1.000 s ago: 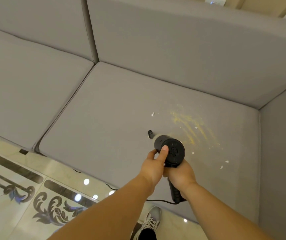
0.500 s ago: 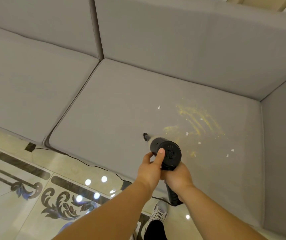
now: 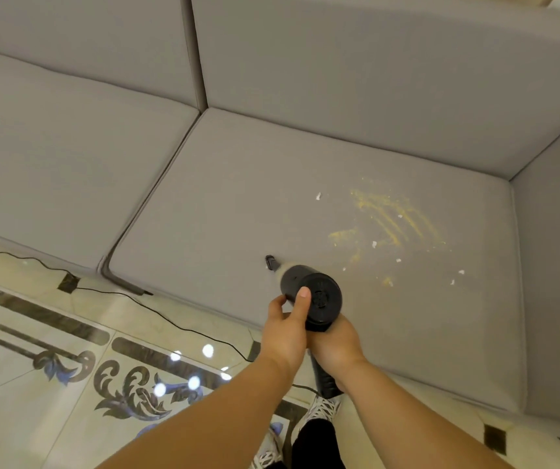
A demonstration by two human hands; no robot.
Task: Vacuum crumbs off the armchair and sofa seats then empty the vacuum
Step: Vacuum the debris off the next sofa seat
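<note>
Nearest the viewer, two bare forearms reach forward from the bottom edge, with a patterned sneaker (image 3: 322, 408) and a dark trouser leg on the glossy cream tiled floor (image 3: 18, 384) below them; the floor carries a grey scroll-pattern border and reflects several ceiling lights. The right hand (image 3: 336, 350) is wrapped around the black handle of a handheld vacuum (image 3: 316, 299), and the left hand (image 3: 283, 328) clasps the round black body from the side, its thumb lying against the flat rear cap, so both hands are pressed close together and clamped on the machine. A thin black power cord (image 3: 156, 311) runs across the floor from the left and passes behind the arms. The vacuum points away from the viewer and down, its small dark nozzle (image 3: 270, 262) at or just above the grey sofa seat cushion (image 3: 238, 198); contact cannot be told. To the right of the nozzle, on the same cushion, lie streaks of yellow crumbs (image 3: 390, 221) and scattered white flecks (image 3: 318, 196). A second seat cushion (image 3: 51, 164) lies to the left across a seam. Farthest away, the grey back cushions (image 3: 373, 79) rise along the top, and the sofa arm (image 3: 559, 265) closes the right side.
</note>
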